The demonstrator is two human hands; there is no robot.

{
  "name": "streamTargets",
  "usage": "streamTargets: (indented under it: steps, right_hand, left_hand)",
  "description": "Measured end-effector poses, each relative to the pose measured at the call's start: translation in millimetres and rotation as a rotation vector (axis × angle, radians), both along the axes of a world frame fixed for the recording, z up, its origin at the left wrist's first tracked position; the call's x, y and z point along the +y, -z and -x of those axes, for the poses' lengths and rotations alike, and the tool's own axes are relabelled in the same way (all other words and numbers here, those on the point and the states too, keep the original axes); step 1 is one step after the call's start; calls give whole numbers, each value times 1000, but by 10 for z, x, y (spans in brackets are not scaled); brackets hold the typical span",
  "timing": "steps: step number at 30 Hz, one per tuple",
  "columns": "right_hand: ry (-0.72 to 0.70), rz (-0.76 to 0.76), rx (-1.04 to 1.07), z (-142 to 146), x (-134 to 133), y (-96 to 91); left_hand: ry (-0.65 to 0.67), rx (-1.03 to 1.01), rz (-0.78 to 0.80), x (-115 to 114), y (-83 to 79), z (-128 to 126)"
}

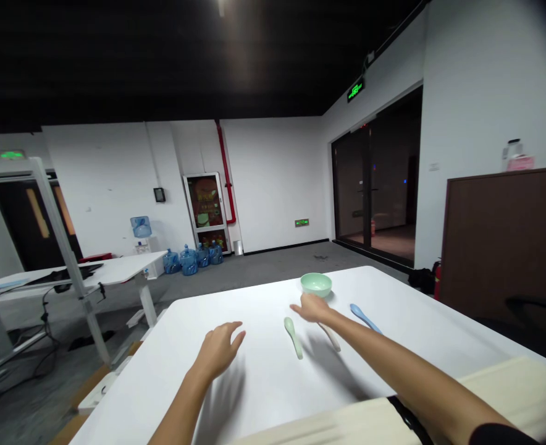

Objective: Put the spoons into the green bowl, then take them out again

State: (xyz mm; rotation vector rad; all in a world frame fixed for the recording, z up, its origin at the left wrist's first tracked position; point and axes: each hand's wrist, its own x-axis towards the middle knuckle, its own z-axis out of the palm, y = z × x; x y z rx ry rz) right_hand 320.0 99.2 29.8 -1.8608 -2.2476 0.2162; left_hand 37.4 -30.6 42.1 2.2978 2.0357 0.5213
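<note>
Toward the far edge of the smooth white bench (259, 386), our right hand (313, 308) is hanging just on the near side of a round, pale green bowl (316, 283), thumb pointing out to the left. Its other fingers are mostly hiding from us, so we are not telling whether it is gripping anything or touching the rim.

Beneath that wrist, a beige spoon (331, 339) is showing only its handle, which is slanting toward us and a little rightward; its upper end is disappearing under the hand. Our left hand (222, 346) is hovering well apart, palm down and holding nothing, thumb and forefinger parting over a soft shadow.

Between the two, a pale green spoon (293, 338) is lying with its scoop pointing away and its handle leaning toward us; the right hand is sitting nearer. Beyond the right forearm, a blue spoon (365, 319) is lying aslant, its handle's end running behind the arm.

As for containers, the bowl is standing upright, showing just its green inner wall. Back on the floor, large blue water bottles (189, 262) are clustering, their contents escaping us.
</note>
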Motion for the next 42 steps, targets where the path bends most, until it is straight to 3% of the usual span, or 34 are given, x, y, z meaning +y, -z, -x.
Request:
streamTargets:
  steps: [4,7,10,15,19,27,42]
  right_hand:
    - [51,-100,-11,-376,-33,-324]
    - [50,-143,19,-693,-97,-372]
    - [19,-153,49,-975,-131,-211]
    - [-16,-134,-12,-1254,-123,221]
    - [-41,-70,-58,-1297,-143,363]
    - [-96,-62,-2,-1252,-215,279]
    - [-54,-24,36,-1248,-258,244]
  left_hand:
    - [5,10,5,15,8,1]
    - [2,13,1,18,6,1]
    - [-3,21,6,6,-14,-5]
    - [-19,45,23,-18,-52,-24]
    - [-31,61,23,-23,-64,-41]
    - [-41,69,30,-19,-70,-50]
    - [-40,52,38,-33,-83,-52]
